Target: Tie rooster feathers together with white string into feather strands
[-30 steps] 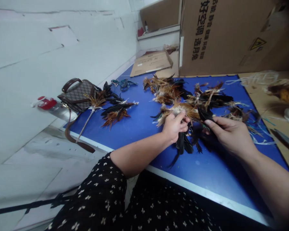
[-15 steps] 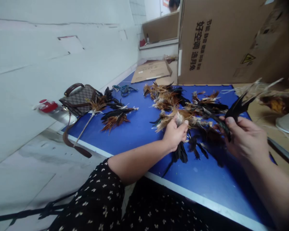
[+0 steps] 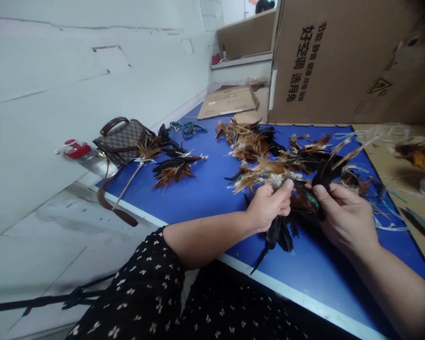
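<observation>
My left hand [image 3: 271, 208] is closed round a bunch of feathers [image 3: 279, 234]; its pale fluffy base shows above the thumb and the dark tips hang down below the fist. Between the thumb and fingers of my right hand [image 3: 347, 217] are black feathers [image 3: 327, 171], one with a greenish sheen, their quills pointing up and right. The two hands are close together over the near part of the blue table [image 3: 205, 208]. Just beyond them lies a heap of brown and black feathers [image 3: 248, 141], partly covered by my hands.
On the left are a feather bundle on a stick [image 3: 129, 183], loose feathers [image 3: 177, 167], a patterned handbag [image 3: 122, 141] and a red-capped bottle [image 3: 88, 156]. A big cardboard box [image 3: 340, 71] stands behind. Scissors [image 3: 421, 224] lie at right, near white string [image 3: 389, 226].
My right hand has moved left and inward with its black feathers, nearer my left hand. My left hand has shifted slightly right and still grips its bunch. The view has turned slightly.
</observation>
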Demonstrator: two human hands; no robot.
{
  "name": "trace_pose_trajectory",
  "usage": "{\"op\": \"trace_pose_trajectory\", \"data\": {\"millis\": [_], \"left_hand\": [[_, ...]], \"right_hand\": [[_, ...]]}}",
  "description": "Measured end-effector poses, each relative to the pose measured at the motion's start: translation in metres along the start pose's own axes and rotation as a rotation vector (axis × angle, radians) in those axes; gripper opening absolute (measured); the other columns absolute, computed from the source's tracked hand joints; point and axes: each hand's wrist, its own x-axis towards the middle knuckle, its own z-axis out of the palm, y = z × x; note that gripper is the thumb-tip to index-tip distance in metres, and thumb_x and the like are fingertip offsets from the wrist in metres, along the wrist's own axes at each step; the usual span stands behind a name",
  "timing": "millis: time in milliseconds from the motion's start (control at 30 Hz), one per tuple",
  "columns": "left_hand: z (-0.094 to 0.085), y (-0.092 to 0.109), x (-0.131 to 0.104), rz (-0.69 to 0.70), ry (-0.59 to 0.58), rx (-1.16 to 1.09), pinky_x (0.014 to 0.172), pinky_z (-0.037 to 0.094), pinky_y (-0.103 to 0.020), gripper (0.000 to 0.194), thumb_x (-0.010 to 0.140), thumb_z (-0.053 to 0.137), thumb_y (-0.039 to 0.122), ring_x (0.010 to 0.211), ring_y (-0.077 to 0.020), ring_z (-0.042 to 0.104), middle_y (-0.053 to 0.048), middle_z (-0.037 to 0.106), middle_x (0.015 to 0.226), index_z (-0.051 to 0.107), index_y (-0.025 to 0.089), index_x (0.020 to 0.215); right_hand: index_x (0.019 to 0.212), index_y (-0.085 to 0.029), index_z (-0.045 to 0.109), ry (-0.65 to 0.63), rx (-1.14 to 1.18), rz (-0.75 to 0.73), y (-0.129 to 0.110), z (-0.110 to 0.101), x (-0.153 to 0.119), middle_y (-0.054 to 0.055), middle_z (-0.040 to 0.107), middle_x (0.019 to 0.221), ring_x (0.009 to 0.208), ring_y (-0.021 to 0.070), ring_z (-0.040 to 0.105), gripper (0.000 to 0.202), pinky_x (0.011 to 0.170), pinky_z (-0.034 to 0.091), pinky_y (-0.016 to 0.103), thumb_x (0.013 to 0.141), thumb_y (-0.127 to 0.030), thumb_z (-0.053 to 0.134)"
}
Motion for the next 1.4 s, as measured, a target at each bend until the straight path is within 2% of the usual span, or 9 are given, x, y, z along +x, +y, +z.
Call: {"op": "trace_pose_trajectory", "data": {"millis": [100,300,400,533,833,933,1067,1267,1400], "left_hand": [[-0.001,0.003,0.002,0.001,0.026,0.004,0.05,0.021,-0.018,0.054,0.082,0.095,0.059,0.054,-0.0018,0.026,0.009,0.042,0.073,0.068,0.019,0.106],[-0.009,-0.002,0.011,0.026,0.1,0.049,0.051,0.024,-0.018,0.057,0.084,0.094,0.057,0.054,-0.0024,0.03,0.009,0.04,0.07,0.051,0.02,0.081],[-0.012,-0.004,0.017,0.068,0.125,0.03,0.058,0.039,-0.021,0.047,0.09,0.09,0.055,0.061,-0.0067,0.049,0.004,0.055,0.071,0.063,0.017,0.086],[-0.012,0.002,0.02,0.037,0.108,-0.112,0.078,0.058,-0.03,0.035,0.094,0.087,0.047,0.081,-0.0177,0.072,-0.004,0.073,0.085,0.074,0.016,0.104],[-0.015,0.005,0.016,-0.034,0.032,-0.12,0.066,0.057,-0.025,0.027,0.102,0.077,0.04,0.069,-0.0123,0.067,0.0,0.064,0.081,0.075,0.014,0.11],[-0.014,0.004,0.014,0.008,0.011,-0.114,0.065,0.055,-0.024,0.026,0.104,0.075,0.039,0.061,-0.0072,0.055,0.004,0.054,0.076,0.07,0.014,0.099],[-0.015,0.001,0.009,-0.142,-0.14,0.009,0.058,0.056,-0.028,0.034,0.103,0.076,0.05,0.054,-0.0088,0.053,0.005,0.056,0.075,0.063,0.018,0.099],[-0.018,-0.007,0.002,-0.242,-0.349,0.099,0.056,0.06,-0.03,0.046,0.095,0.081,0.06,0.054,-0.0097,0.057,0.005,0.06,0.076,0.062,0.019,0.107],[-0.017,-0.004,0.001,-0.266,-0.349,0.133,0.056,0.06,-0.029,0.047,0.096,0.08,0.061,0.054,-0.0093,0.057,0.005,0.059,0.076,0.059,0.02,0.107]], "right_hand": [[0.097,-0.028,0.089,-0.126,-0.043,0.064,0.007,-0.001,-0.003,0.002,0.087,0.095,0.086,0.0206,0.08,0.035,0.086,0.068,0.033,0.079,-0.055,0.1],[0.088,-0.027,0.084,-0.336,-0.103,0.131,0.006,-0.005,-0.001,0.001,0.08,0.081,0.072,0.0201,0.073,0.037,0.073,0.067,0.034,0.082,-0.062,0.096],[0.081,-0.023,0.081,-0.423,-0.114,0.167,0.0,-0.007,0.0,0.001,0.073,0.068,0.059,0.0165,0.066,0.041,0.059,0.06,0.029,0.086,-0.062,0.093],[0.088,-0.018,0.084,-0.48,-0.109,0.228,-0.005,-0.005,-0.001,0.008,0.082,0.079,0.052,0.0157,0.066,0.05,0.055,0.06,0.031,0.085,-0.068,0.091],[0.08,-0.02,0.083,-0.687,-0.403,0.114,-0.007,-0.005,-0.004,0.006,0.079,0.07,0.054,0.0161,0.07,0.059,0.057,0.058,0.027,0.1,-0.074,0.072],[0.081,-0.023,0.083,-0.479,-0.509,-0.125,-0.016,-0.006,-0.008,0.004,0.075,0.066,0.057,0.0169,0.07,0.051,0.054,0.057,0.026,0.101,-0.068,0.072],[0.128,-0.025,0.085,-0.065,-0.443,-0.305,-0.019,-0.009,-0.008,0.007,0.087,0.1,0.064,0.0177,0.074,0.04,0.064,0.067,0.032,0.101,-0.055,0.078],[0.136,-0.026,0.086,-0.104,-0.536,-0.378,-0.011,-0.011,-0.004,0.008,0.088,0.124,0.102,0.0254,0.085,0.04,0.107,0.068,0.045,0.103,-0.046,0.077],[0.132,-0.031,0.087,-0.153,-0.544,-0.369,-0.01,-0.009,-0.006,0.006,0.089,0.112,0.096,0.026,0.085,0.035,0.102,0.069,0.046,0.104,-0.048,0.076]]}}
